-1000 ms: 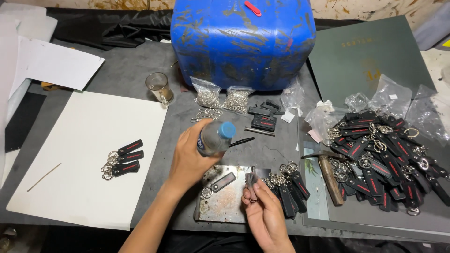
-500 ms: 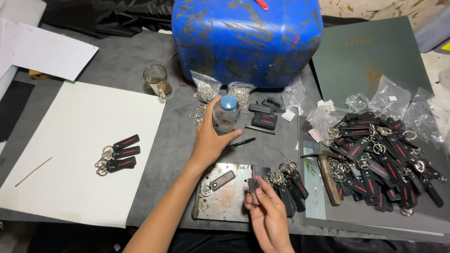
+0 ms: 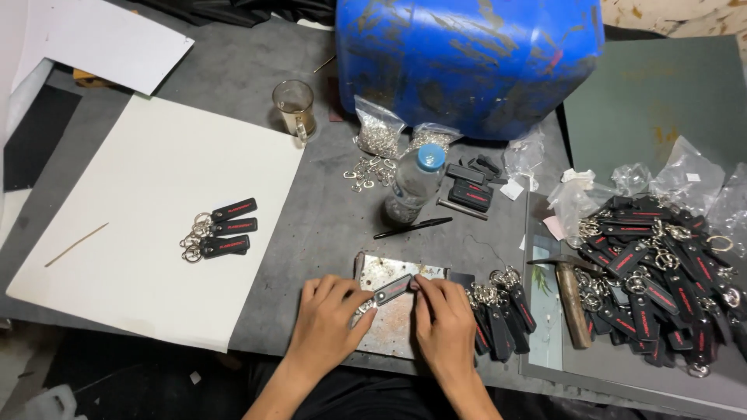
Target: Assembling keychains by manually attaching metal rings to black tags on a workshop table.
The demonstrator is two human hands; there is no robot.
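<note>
**Both hands on one key fob at the metal plate**

Now, both hands are down at the near edge of the grey table [image 3: 311, 225], working one piece between them. The left hand [image 3: 331, 323] pinches the ring end of a black key fob [image 3: 391, 288] with thumb and fingertips closed on it, and the right hand [image 3: 445, 323] presses its fingertips on the other end of the strap. So the fob is gripped from both sides, lying slantwise on the scuffed metal plate [image 3: 389, 327] right in front of the person.

Just right of the plate, a small batch of fobs [image 3: 502, 319] fans out with rings uppermost. Further right, a hammer [image 3: 572, 303] rests on a glossy sheet, and beyond it sits a big heap of fobs [image 3: 661, 272] among clear plastic bags.

Behind the plate lies a black pen [image 3: 412, 228], then a water bottle with a blue cap [image 3: 414, 187], standing free. Bags of metal rings [image 3: 379, 132] lean by the large blue drum [image 3: 467, 58]. A glass mug [image 3: 295, 105] stands to the left. On the white board [image 3: 140, 249], three finished fobs [image 3: 222, 228] lie in a neat stack, well apart from the hands.
</note>
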